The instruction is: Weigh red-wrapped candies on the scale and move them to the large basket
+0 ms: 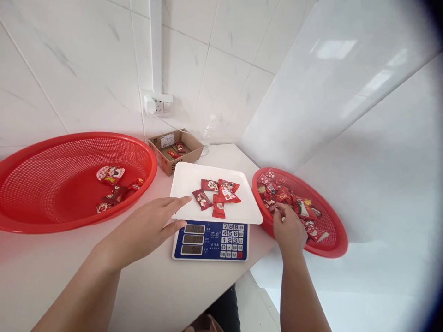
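Our left hand (155,223), fingers apart, could skew the reading (195,229) by pressing the tray (185,180) of candies (201,199); our right hand (290,229) (whose grip we cannot tell) is among sweets (284,196) in the right basket (334,235).

The white table (148,295) has a smooth, plain top. On it, near the middle, stands the scale (212,231). To its left there is a big red basket (51,170). Behind the scale are a box (178,161) and, just beside it, a clear bottle (208,131). A second basket (334,230), at the right end, reaches past the table's edge.
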Motion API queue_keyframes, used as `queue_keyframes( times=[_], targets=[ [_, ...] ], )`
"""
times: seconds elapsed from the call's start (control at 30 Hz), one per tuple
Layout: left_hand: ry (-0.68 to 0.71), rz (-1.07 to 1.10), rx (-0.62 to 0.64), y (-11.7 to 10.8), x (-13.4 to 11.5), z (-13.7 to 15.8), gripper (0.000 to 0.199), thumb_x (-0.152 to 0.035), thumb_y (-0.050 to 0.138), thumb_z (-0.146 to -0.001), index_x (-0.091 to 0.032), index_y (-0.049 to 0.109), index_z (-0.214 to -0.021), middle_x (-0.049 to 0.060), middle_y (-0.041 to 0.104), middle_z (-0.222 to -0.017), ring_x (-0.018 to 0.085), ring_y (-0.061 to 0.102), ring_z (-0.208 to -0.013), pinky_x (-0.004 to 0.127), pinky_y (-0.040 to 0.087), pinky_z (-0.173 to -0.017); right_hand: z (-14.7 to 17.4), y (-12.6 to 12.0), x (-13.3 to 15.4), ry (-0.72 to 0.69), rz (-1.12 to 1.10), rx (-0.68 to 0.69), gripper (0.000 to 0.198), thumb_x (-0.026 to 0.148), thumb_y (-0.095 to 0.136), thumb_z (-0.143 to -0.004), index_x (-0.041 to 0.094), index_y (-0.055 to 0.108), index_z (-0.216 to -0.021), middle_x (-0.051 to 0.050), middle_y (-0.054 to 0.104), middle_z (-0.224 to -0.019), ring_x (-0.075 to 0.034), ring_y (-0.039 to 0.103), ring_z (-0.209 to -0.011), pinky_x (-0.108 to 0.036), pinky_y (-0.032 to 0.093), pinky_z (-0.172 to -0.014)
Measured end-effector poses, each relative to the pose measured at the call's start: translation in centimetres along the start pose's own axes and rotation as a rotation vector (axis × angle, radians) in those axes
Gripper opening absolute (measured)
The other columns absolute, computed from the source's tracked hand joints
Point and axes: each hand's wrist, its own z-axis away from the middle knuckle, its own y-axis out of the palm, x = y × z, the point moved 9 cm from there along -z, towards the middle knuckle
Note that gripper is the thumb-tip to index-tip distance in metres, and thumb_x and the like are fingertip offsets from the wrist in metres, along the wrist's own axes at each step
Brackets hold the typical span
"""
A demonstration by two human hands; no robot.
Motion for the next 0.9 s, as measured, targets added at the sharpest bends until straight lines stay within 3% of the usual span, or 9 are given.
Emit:
queue_keyframes(
  times=[0.27,0.43,0.7,0.77,0.9],
  targets=[
    [0.003,0.003,0.008,0.1,0.1,0.0,0.052,-0.052,0.035,-0.096,-0.035,0.036,-0.146,0.005,0.055,-0.141,0.028,0.054,-0.126,0.044,0.048,-0.098,-0.1,-0.2,-0.2,0.023,-0.06,-0.037,0.04,0.042,0.046,-0.084,0.021,0.063,-0.114,-0.011,0.068,-0.111,-0.029,0.059,-0.096,-0.038,0.041,-0.074],
    [0.0,0.001,0.018,0.1,0.0,0.0,0.053,-0.052,0.035,-0.096,-0.034,0.036,-0.146,0.005,0.055,-0.141,0.028,0.054,-0.125,0.044,0.048,-0.098,0.0,-0.6,-0.1,0.012,-0.113,-0.074,0.036,0.037,0.046,-0.083,0.019,0.06,-0.111,-0.011,0.067,-0.107,-0.028,0.059,-0.094,-0.035,0.038,-0.07],
    [0.024,-0.014,-0.007,0.1,0.1,0.0,0.053,-0.054,0.035,-0.096,-0.034,0.037,-0.145,0.006,0.057,-0.139,0.028,0.056,-0.123,0.042,0.049,-0.095,0.4,-1.0,0.3,-0.001,-0.086,-0.104,0.041,0.035,0.043,-0.083,0.021,0.055,-0.12,-0.013,0.06,-0.122,-0.029,0.058,-0.098,-0.037,0.042,-0.072],
    [0.026,-0.02,-0.025,0.2,0.5,0.0,0.054,-0.054,0.035,-0.095,-0.034,0.037,-0.145,0.006,0.058,-0.138,0.028,0.057,-0.122,0.042,0.05,-0.095,0.0,-1.0,-0.5,0.041,-0.186,-0.097,0.044,0.035,0.046,-0.081,0.02,0.053,-0.122,-0.013,0.06,-0.122,-0.029,0.059,-0.1,-0.038,0.045,-0.077],
    [0.034,-0.036,-0.06,0.3,1.1,0.0,0.056,-0.057,0.035,-0.094,-0.036,0.036,-0.146,0.006,0.058,-0.138,0.029,0.056,-0.123,0.042,0.05,-0.095,-2.2,-0.8,-4.4,0.218,-0.612,-0.06,0.054,0.029,0.045,-0.076,0.016,0.044,-0.128,-0.011,0.064,-0.111,-0.024,0.063,-0.092,-0.035,0.051,-0.075]
  ],
)
